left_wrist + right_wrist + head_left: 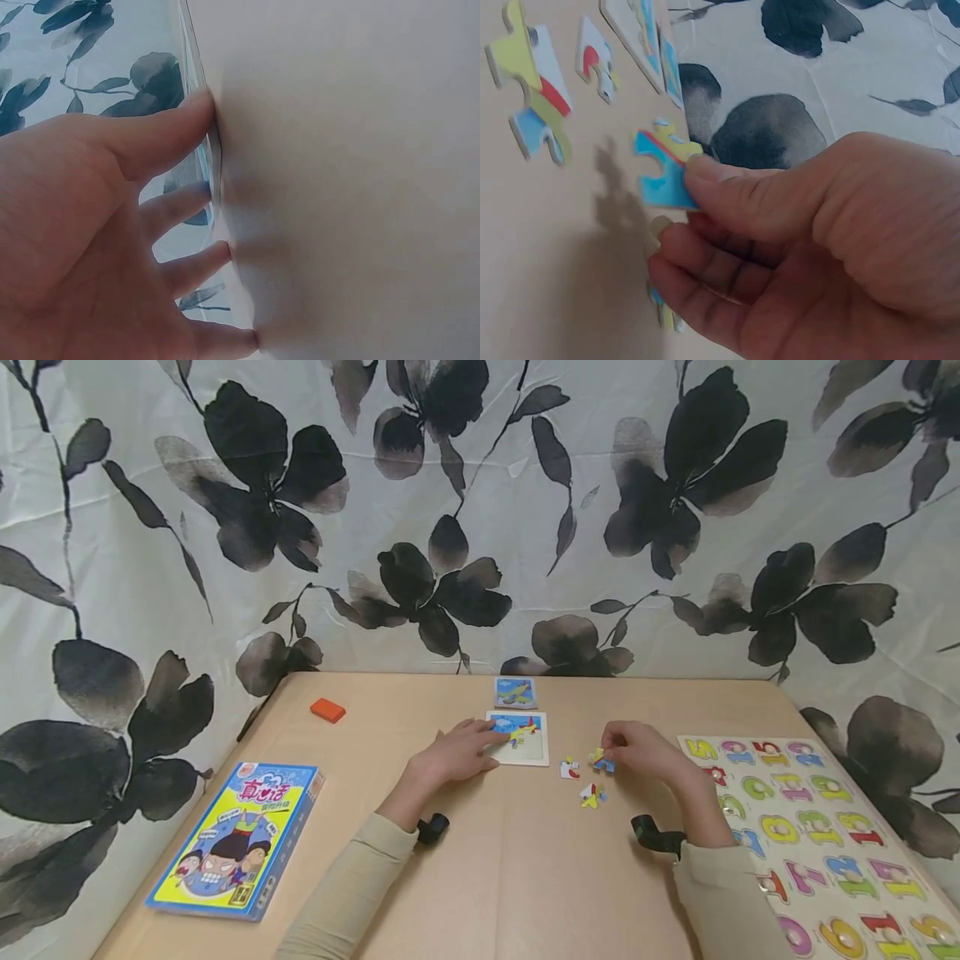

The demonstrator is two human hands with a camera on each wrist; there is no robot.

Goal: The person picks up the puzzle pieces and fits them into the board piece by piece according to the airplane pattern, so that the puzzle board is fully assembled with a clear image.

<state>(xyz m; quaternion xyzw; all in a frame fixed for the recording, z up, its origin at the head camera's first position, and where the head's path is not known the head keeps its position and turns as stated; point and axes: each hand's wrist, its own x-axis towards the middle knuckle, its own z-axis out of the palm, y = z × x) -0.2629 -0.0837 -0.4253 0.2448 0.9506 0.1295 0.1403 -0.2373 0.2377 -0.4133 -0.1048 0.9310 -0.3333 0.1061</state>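
Observation:
My right hand (pixel 648 750) pinches a blue and yellow jigsaw piece (pixel 664 172) with a red line, between thumb and fingers. Below those fingers, part of another piece (pixel 662 311) peeks out in the right wrist view. My left hand (pixel 457 752) lies flat with extended fingers, fingertips on the left side of the small jigsaw tray (pixel 534 755). That tray has a white border and a partly filled blue and yellow picture. Between tray and right hand lie a red and white piece (pixel 570 769) and a cluster of yellow, blue and white (pixel 592 796).
Behind the tray lies a small picture card (pixel 515 692). An orange block (pixel 327 710) sits at the back left, and a blue and yellow box (pixel 236 843) at the front left. On the right, a sheet of colourful numbers (pixel 813 802) lies partly under the right forearm.

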